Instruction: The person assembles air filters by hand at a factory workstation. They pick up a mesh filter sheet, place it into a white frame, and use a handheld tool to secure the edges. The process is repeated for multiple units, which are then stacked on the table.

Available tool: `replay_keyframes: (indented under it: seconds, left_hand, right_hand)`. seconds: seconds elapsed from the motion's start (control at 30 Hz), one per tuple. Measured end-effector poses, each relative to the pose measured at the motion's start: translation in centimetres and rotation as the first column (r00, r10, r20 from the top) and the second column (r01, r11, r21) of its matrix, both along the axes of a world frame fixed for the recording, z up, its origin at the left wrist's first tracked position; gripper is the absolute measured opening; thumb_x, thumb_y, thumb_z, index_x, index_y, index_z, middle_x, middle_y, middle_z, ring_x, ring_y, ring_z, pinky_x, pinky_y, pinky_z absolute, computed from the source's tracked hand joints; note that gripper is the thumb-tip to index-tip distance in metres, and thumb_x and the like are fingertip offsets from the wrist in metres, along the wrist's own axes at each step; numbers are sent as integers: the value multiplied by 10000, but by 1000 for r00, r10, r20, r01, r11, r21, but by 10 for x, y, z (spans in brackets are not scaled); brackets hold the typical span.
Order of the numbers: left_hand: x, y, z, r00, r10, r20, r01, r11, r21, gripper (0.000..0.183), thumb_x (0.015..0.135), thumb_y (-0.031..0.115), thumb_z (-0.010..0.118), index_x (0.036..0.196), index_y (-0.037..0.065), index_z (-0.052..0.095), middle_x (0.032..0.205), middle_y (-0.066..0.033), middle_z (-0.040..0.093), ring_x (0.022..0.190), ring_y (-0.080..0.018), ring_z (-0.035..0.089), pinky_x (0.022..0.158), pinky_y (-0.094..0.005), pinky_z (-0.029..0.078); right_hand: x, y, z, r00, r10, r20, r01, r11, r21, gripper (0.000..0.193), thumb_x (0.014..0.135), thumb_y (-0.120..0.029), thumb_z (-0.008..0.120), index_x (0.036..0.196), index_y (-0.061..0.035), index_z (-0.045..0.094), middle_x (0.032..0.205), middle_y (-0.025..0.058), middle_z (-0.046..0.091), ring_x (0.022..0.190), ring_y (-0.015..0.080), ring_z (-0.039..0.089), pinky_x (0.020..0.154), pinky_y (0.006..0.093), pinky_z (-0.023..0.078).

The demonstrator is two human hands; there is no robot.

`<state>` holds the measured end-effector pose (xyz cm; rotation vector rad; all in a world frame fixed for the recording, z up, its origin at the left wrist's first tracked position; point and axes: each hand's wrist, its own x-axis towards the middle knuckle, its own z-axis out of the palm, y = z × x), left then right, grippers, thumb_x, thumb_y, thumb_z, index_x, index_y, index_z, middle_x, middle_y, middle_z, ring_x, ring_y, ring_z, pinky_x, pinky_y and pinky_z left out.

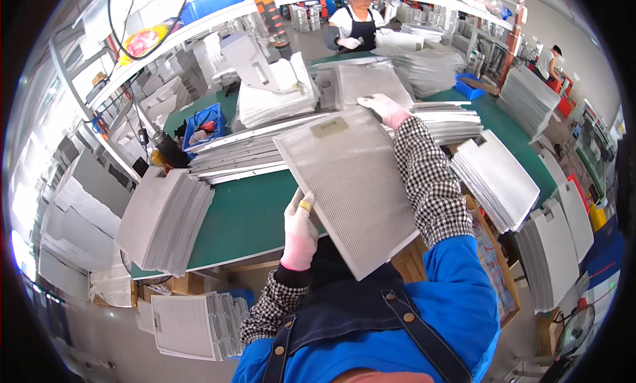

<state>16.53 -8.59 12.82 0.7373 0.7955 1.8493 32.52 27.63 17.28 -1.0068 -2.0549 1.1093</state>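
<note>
A rectangular metal mesh filter panel (358,184) with a thin frame is held tilted in front of me, over the near edge of the table. My left hand (301,231), in a white and pink glove with a yellow band on one finger, grips its left edge. Gloved alike, my right hand (385,110) holds the far right edge, near the top. A small recessed handle plate (329,127) shows near the panel's far end. Beyond it, more flat mesh panels (374,85) lie piled on the table. The fingertips under the panel are hidden.
Stacks of panels stand at the left (162,217) and right (497,181) of the green table (245,214). A blue bin (204,126) holds small items. Another blue tray (469,86) sits far right. A co-worker (358,25) stands across the table. An orange tool (268,12) hangs overhead.
</note>
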Motion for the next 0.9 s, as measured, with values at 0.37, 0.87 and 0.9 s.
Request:
replay_keyframes:
  seconds: [0.37, 0.87, 0.9]
  left_hand:
    - [-131, -78, -67, 876, 407, -259, -458, 870, -181, 473, 1069, 295, 498, 1304, -111, 555, 1148, -115, 660, 999, -170, 613, 906, -291, 483]
    - [-200, -91, -71, 770, 408, -490, -555, 807, -201, 397, 1069, 248, 484, 1237, -85, 617, 1062, -90, 682, 963, -153, 613, 879, -303, 492]
    - [-196, -83, -45, 647, 523, -554, -710, 679, -189, 416, 1070, 250, 470, 1272, -88, 605, 1060, -88, 685, 944, -155, 612, 862, -295, 489]
  right_hand:
    - [29, 29, 20, 932, -302, 201, 296, 953, 59, 453, 970, -392, 610, 1046, 42, 716, 804, 150, 752, 608, 196, 695, 598, 339, 580]
    - [136, 250, -49, 576, -586, 570, 326, 804, 497, 723, 885, -546, 657, 1182, 113, 636, 1128, 330, 683, 1149, 421, 647, 945, 501, 487]
    - [125, 252, -55, 659, -472, 586, 203, 862, 465, 696, 882, -505, 680, 1135, 143, 642, 1098, 339, 687, 1130, 435, 650, 935, 494, 486]
